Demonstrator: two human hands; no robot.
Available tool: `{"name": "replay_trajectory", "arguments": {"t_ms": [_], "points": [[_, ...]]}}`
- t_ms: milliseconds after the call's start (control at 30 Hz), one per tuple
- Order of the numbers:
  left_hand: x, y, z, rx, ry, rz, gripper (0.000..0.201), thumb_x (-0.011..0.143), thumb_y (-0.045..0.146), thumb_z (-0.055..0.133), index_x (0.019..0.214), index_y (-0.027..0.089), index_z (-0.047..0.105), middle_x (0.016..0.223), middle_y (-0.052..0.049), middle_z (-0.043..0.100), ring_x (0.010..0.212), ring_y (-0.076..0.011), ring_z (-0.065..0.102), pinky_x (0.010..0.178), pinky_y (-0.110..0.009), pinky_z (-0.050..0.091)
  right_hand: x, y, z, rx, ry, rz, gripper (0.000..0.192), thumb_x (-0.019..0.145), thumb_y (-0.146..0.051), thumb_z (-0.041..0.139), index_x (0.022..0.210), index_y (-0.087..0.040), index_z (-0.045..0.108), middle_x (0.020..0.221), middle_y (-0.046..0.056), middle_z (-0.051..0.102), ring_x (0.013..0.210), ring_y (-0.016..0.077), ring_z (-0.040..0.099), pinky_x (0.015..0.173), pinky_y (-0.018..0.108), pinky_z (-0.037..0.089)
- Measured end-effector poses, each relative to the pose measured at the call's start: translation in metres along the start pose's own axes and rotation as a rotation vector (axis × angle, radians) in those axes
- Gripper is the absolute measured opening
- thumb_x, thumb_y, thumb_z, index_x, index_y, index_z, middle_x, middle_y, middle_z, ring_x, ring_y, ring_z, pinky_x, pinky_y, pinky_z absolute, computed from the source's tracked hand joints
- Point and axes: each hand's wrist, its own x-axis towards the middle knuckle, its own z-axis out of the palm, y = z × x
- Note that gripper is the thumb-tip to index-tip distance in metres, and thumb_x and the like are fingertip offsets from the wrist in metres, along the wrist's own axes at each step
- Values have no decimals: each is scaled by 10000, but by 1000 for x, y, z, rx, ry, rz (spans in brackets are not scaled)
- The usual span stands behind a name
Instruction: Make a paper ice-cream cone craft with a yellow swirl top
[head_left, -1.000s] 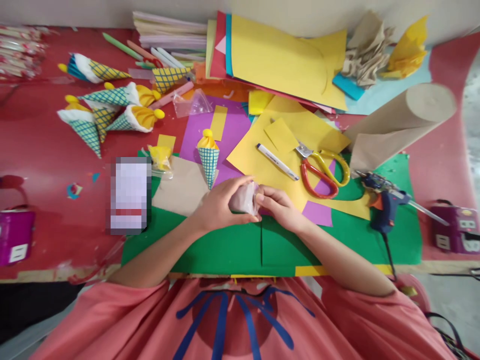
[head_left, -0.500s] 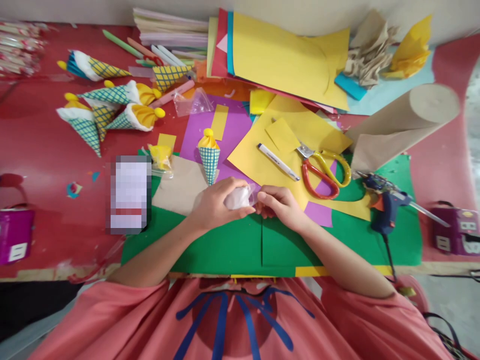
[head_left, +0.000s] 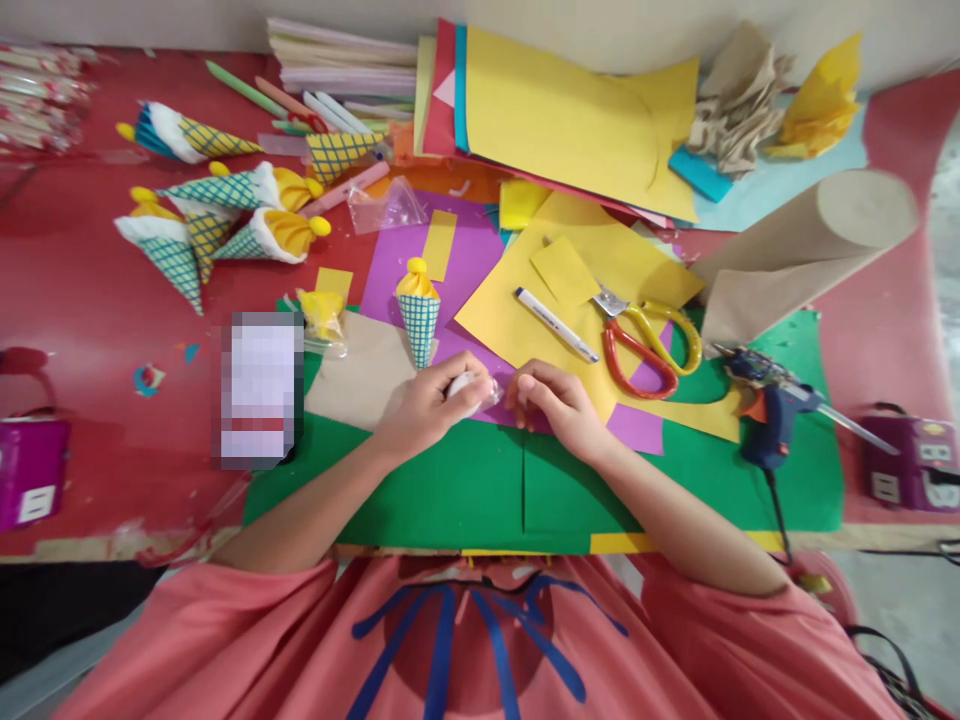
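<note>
My left hand [head_left: 421, 415] is closed around a small clear plastic bag of white, fluffy-looking material [head_left: 471, 394]; its thumb lies over the bag. A short gap to the right, my right hand [head_left: 561, 408] has its fingers curled and thumb pressed against them. Whatever may be in that pinch is too small to make out. Just beyond the left hand lies a paper cone [head_left: 418, 315] with a blue-green grid, a gathered yellow top and a yellow ball. Both hands are above green sheets [head_left: 450, 490] on the red table.
To the right are scissors [head_left: 641, 350], a white pen [head_left: 556, 324] on yellow paper, a glue gun [head_left: 772, 420] and a roll of brown paper [head_left: 810, 235]. Several finished cones [head_left: 255, 235] lie at left, behind a blurred-out phone-like rectangle [head_left: 262, 375]. Paper stacks [head_left: 570, 110] line the back.
My right hand has come away from the bag's edge, leaving a small gap. The left fingers and thumb have closed further over the bag, hiding more of the white material.
</note>
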Motion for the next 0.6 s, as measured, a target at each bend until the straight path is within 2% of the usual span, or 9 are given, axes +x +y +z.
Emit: {"name": "replay_trajectory", "arguments": {"t_ms": [67, 133, 233, 300, 400, 500, 600], "points": [[-1, -3, -1, 24, -63, 12, 400, 769, 535, 680, 980, 214, 564, 863, -10, 636, 737, -134, 602, 632, -222, 463, 0, 0, 0, 29, 17, -35, 297, 889, -481, 579, 883, -184, 580, 658, -30, 574, 534, 89, 557, 501, 208, 456], [-1, -5, -1, 45, -106, 22, 635, 651, 529, 787, 1143, 245, 503, 995, -37, 656, 867, -184, 647, 698, -252, 497, 0, 0, 0, 46, -7, -49, 262, 878, -443, 611, 915, -187, 573, 713, -24, 586, 562, 84, 561, 530, 208, 472], [-1, -4, 2, 86, -154, 24, 795, 611, 548, 807, 1244, 263, 419, 1015, -49, 670, 885, -211, 671, 702, -279, 514, 0, 1, 0, 40, -78, -35, 246, 847, -407, 660, 894, -182, 571, 751, -18, 588, 591, 79, 552, 548, 203, 471], [0, 0, 3, 118, -187, 34, 790, 628, 583, 781, 1245, 250, 416, 1040, -58, 672, 893, -217, 676, 701, -285, 519, 0, 1, 0, 15, -90, -27, 248, 836, -403, 673, 881, -182, 571, 727, -25, 575, 581, 76, 529, 541, 199, 458], [2, 7, 2, 226, -195, 66, 676, 666, 627, 726, 1156, 218, 504, 1064, -68, 675, 923, -224, 668, 727, -289, 511, -1, 0, 0, -43, -39, -54, 235, 860, -399, 641, 829, -175, 580, 698, -26, 561, 552, 70, 502, 518, 197, 431], [4, 11, 1, 348, -146, 96, 554, 716, 651, 662, 1023, 197, 587, 911, -43, 687, 790, -192, 649, 665, -269, 484, -3, -2, 0, -143, 71, -151, 215, 886, -354, 610, 778, -170, 584, 675, -19, 564, 553, 73, 501, 524, 203, 414], [3, 9, 1, 395, -97, 133, 504, 773, 636, 614, 1004, 188, 614, 862, -33, 688, 738, -168, 635, 638, -253, 475, -4, -3, -1, -292, 159, -250, 196, 901, -306, 583, 756, -174, 581, 654, -12, 582, 562, 83, 518, 539, 212, 420]]}}
